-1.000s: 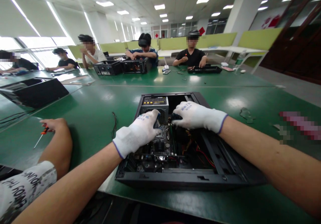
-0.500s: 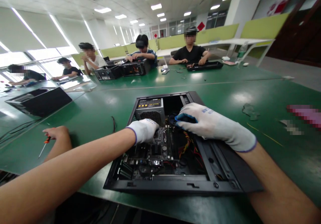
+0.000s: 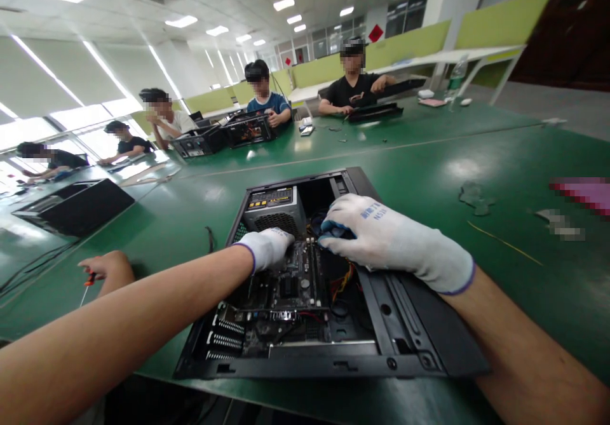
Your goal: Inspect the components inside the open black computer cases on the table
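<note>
An open black computer case (image 3: 362,366) lies on its side before me. It holds a motherboard (image 3: 286,288) and a grey power supply (image 3: 281,218). My left hand (image 3: 271,248), in a white glove, is closed at the upper edge of the motherboard, beside the power supply; its fingertips and whatever they pinch are hidden. My right hand (image 3: 381,231), in a white glove with blue finger pads, curls around dark cables (image 3: 318,223) to the right of the power supply. Red and yellow wires (image 3: 344,283) lie below it inside the case.
At left, another person's bare hand (image 3: 105,267) holds an orange-handled screwdriver (image 3: 90,279). A black case panel (image 3: 90,206) stands farther left. On the green table (image 3: 429,164) lie a yellow wire (image 3: 505,242) and clear plastic (image 3: 475,197). Several people work opposite with computer parts.
My right hand has moved slightly left with the cables, while my left hand stays by the power supply. The view has shifted a little. Across the table, a person has raised a dark panel.
</note>
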### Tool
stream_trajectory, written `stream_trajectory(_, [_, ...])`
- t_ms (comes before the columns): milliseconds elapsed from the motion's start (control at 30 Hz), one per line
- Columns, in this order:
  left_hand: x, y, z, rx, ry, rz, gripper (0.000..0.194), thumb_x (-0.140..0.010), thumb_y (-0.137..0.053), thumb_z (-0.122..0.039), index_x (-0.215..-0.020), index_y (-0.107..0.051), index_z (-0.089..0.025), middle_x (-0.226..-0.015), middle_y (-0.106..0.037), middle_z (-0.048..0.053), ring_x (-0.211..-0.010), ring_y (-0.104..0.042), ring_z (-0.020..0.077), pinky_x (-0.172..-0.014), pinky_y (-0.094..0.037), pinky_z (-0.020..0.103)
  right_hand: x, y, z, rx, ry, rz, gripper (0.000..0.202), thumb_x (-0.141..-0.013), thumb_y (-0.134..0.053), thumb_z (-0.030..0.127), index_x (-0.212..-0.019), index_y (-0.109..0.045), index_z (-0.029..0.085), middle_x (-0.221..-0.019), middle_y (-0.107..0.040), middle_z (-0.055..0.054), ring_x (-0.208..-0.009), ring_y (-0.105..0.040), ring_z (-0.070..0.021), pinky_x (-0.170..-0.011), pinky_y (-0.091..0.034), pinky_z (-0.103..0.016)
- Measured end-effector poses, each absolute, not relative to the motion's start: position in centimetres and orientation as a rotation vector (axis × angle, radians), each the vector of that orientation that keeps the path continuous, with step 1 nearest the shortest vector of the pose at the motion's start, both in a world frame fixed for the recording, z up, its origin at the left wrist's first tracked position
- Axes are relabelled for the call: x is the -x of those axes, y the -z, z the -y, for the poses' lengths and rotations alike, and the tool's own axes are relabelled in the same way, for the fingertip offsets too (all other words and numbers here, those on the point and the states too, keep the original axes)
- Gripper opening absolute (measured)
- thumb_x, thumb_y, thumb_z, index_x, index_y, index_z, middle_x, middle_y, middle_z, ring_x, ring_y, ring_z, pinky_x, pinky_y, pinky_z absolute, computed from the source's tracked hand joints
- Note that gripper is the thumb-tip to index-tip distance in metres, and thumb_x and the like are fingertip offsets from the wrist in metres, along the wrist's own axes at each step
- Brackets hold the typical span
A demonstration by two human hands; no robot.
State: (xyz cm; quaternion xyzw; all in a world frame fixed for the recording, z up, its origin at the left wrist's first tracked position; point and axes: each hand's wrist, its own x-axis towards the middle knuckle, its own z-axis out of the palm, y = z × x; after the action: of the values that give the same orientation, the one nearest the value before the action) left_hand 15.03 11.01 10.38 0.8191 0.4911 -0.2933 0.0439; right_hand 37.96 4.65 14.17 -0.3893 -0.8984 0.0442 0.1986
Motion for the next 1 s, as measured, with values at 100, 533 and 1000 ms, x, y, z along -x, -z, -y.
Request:
stream_trajectory(100, [-15.6, -10.5, -11.0, -2.502, 0.915, -1.502, 0.046, -0.076, -0.072, -0.031, -0.121, -0.065, -0.022, -0.127, -0.069, 0.011, -0.115, -0.066, 0.0311, -0.099, -0.053, 0.039, -38.0, -14.2, -4.6, 1.092, -0.122, 2.513, 0.033, -0.095, -0.056, 0.048, -0.089, -0.067, 0.018, -0.097, -0.066, -0.009, -0.093, -0.057, -0.0207, -0.087, -0.044, -0.032])
stream_trajectory(533, [-15.9, -10.3, -10.9, -2.551, 0.869, -1.454, 0.045, -0.076, -0.071, -0.026, -0.12, -0.064, -0.023, -0.124, -0.07, 0.01, -0.116, -0.067, 0.0287, -0.1, -0.053, 0.036, -38.0, -14.2, -4.5, 1.069, -0.148, 2.509, 0.033, -0.095, -0.055, 0.047, -0.09, -0.069, 0.017, -0.095, -0.066, -0.009, -0.091, -0.058, -0.0208, -0.086, -0.044, -0.033])
stream_trajectory(1000, [-15.3, -9.4, -11.6, -2.567, 0.794, -1.412, 0.043, -0.077, -0.069, -0.032, -0.119, -0.062, -0.026, -0.124, -0.069, 0.009, -0.113, -0.067, 0.0295, -0.095, -0.055, 0.039, -38.0, -13.9, -4.9, 1.074, -0.142, 2.513, 0.034, -0.093, -0.055, 0.049, -0.088, -0.068, 0.018, -0.095, -0.066, -0.009, -0.091, -0.058, -0.0216, -0.086, -0.044, -0.033])
